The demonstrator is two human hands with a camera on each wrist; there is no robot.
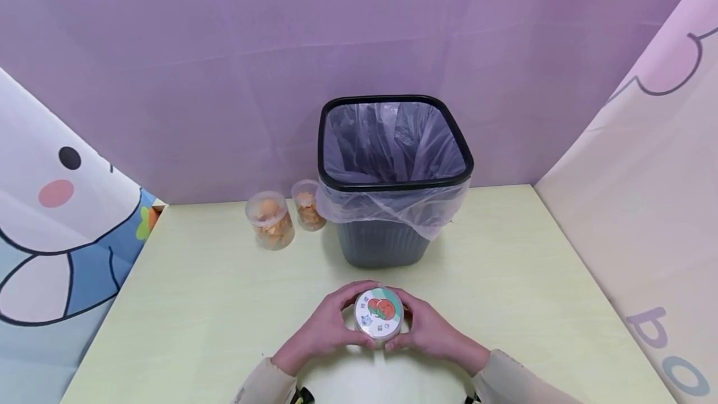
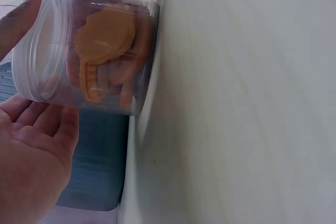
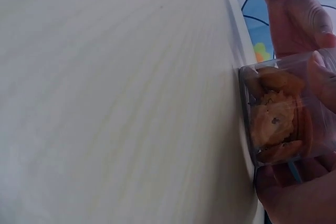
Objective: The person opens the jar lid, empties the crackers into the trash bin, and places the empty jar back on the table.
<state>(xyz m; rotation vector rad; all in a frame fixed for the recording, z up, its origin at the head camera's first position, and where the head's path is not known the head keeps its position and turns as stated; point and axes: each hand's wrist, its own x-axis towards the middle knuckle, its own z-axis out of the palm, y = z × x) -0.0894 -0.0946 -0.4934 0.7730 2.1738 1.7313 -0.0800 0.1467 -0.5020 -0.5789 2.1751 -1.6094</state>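
Note:
A clear round jar (image 1: 379,312) with a picture label on its lid stands on the table between both hands. Curled around its left side is the left hand (image 1: 330,324), fingers on the far side and thumb on the near side. The right hand (image 1: 430,332) grips the opposite side the same way. Through the transparent wall, the left wrist view shows orange-brown biscuits (image 2: 107,35). In the right wrist view, scalloped biscuits (image 3: 273,119) lie in the lower part of the jar, whose base is at the tabletop. The lid's edge is partly covered by fingers.
Behind the hands stands a dark grey bin (image 1: 381,245) with a black rim and clear liner bag. To its left are a larger clear jar (image 1: 272,224) and a smaller one (image 1: 308,209), both with orange-brown pieces inside. Printed curtains surround the pale table (image 1: 207,304).

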